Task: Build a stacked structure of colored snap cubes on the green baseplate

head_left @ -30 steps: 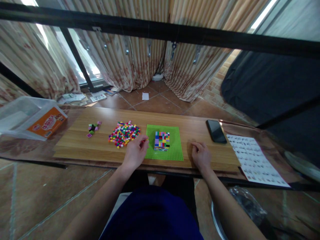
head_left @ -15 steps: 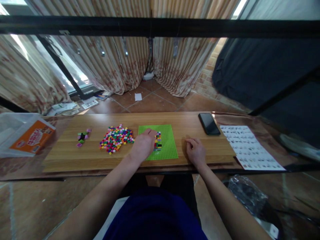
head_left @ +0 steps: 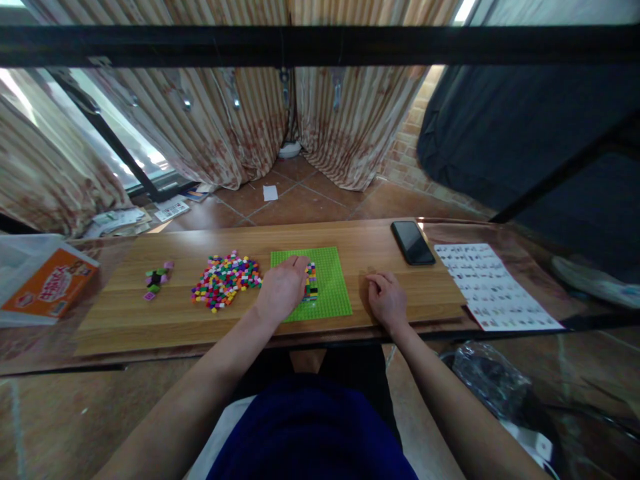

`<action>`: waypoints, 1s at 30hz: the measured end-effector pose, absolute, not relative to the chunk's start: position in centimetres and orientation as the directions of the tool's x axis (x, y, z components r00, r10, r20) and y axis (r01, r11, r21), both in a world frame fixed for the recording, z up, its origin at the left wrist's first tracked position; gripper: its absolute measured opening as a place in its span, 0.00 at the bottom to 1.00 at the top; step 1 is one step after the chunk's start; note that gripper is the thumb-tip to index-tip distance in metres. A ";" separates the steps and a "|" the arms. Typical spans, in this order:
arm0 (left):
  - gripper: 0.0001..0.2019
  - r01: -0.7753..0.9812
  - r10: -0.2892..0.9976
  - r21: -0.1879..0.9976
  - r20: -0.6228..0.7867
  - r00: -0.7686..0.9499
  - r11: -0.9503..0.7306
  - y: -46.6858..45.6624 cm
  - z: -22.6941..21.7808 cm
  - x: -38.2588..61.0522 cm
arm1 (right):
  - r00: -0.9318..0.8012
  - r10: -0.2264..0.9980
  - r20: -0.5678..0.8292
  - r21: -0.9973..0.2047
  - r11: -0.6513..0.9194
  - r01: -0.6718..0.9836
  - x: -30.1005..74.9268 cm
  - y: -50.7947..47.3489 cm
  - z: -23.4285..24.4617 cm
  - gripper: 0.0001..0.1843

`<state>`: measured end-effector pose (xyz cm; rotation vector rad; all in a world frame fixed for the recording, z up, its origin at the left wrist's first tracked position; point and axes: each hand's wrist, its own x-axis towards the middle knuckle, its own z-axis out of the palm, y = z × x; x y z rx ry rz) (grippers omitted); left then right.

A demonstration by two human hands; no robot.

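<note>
A green studded baseplate [head_left: 333,283] lies on the wooden board. My left hand [head_left: 285,283] is over its left half, fingers pinched together at the small coloured bricks [head_left: 312,280] set on the plate; whatever the fingertips grip is hidden. My hand covers part of those bricks. Right of the plate, my right hand [head_left: 387,300] rests on the board with its fingers curled, and I cannot make out anything in them. A loose heap of multicoloured bricks [head_left: 225,280] spreads to the left of my left hand.
A few joined pink, green and black bricks [head_left: 157,279] lie farther left. A clear plastic tub [head_left: 43,280] with an orange label stands at the left end. A black phone [head_left: 413,243] lies at the back right, beside a printed sheet [head_left: 493,287]. A black bar [head_left: 320,47] crosses above.
The whole view has shifted slightly, so the board and its contents appear a little farther left. Both hands keep nearly the same place and pose over the board.
</note>
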<state>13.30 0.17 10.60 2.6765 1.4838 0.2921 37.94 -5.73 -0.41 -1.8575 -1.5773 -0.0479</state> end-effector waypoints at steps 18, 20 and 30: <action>0.11 0.809 0.826 0.176 0.170 0.537 -0.561 0.0 10.5 12.9 | 0.261 0.856 0.447 -0.481 -0.017 0.877 38.0 -5.7 -0.6 0.13; 0.11 0.804 0.821 0.165 0.155 0.550 -0.571 0.1 10.5 13.0 | 0.261 0.856 0.446 -0.485 -0.014 0.874 38.0 -5.7 -0.6 0.13; 0.10 0.818 0.823 0.103 0.130 0.554 -0.566 0.1 11.1 13.4 | 0.274 0.861 0.429 -0.478 -0.041 0.878 37.9 -5.7 -0.3 0.14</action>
